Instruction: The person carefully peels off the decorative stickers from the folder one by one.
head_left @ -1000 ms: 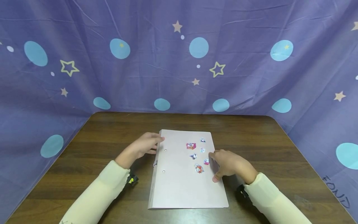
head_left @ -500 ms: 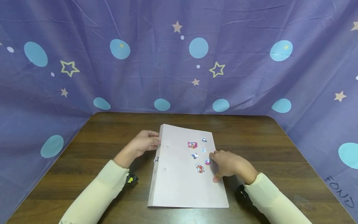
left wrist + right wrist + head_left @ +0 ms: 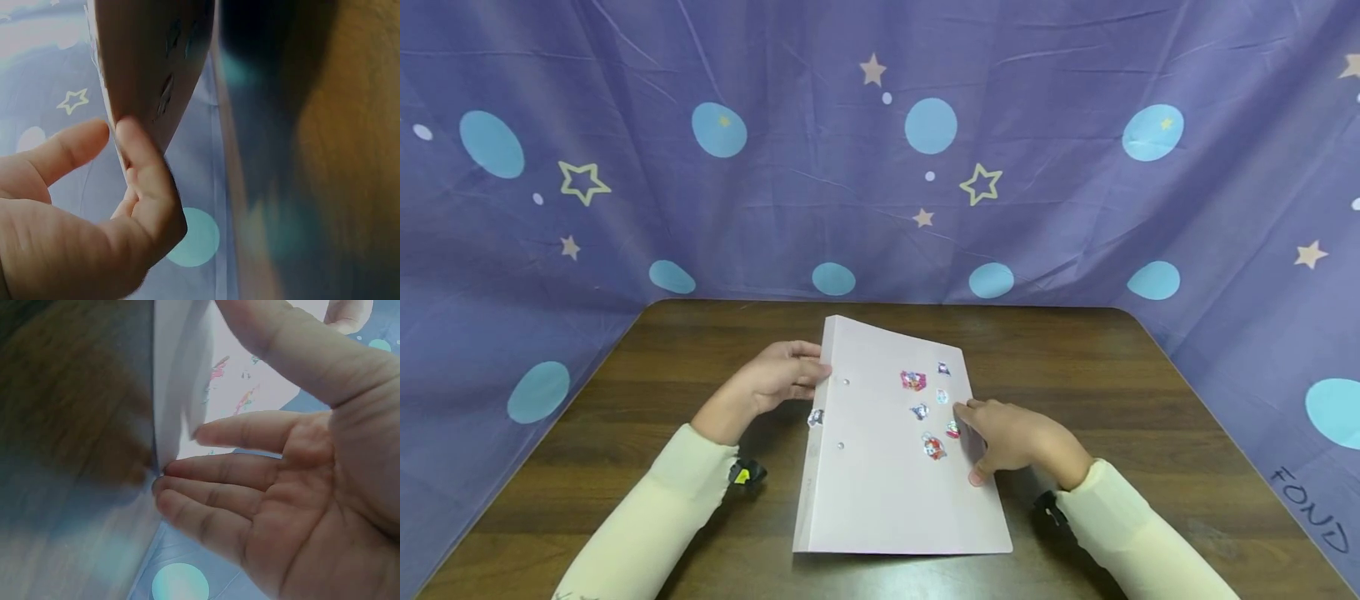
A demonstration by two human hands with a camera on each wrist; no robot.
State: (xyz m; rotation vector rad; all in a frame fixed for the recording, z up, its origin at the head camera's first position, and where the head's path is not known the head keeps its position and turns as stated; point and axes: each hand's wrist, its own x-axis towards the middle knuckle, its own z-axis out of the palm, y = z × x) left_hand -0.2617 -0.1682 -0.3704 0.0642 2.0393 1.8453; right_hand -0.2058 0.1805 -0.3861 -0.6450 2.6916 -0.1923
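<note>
A white binder (image 3: 887, 500) lies on the table in the head view, its left spine side raised and tilted up. Several shiny stickers (image 3: 913, 381) sit on its cover, another on the spine, and two small rivets (image 3: 841, 446) show near the spine. My left hand (image 3: 775, 379) pinches the upper spine edge between thumb and fingers; the left wrist view shows this hand (image 3: 94, 219) at the binder's edge. My right hand (image 3: 1018, 442) rests at the right edge, thumb on the cover. In the right wrist view its nearly straight fingers (image 3: 231, 472) touch that edge.
The brown wooden table (image 3: 1090, 375) extends around the binder on all sides. Behind it hangs a purple curtain (image 3: 850, 167) with blue dots and stars. A black strap (image 3: 747, 475) is on the left wrist and another black strap (image 3: 1051, 508) on the right.
My left hand has lifted the binder's spine side, so the cover now slopes and the spine shows more. The right hand stays almost where it was at the right edge.
</note>
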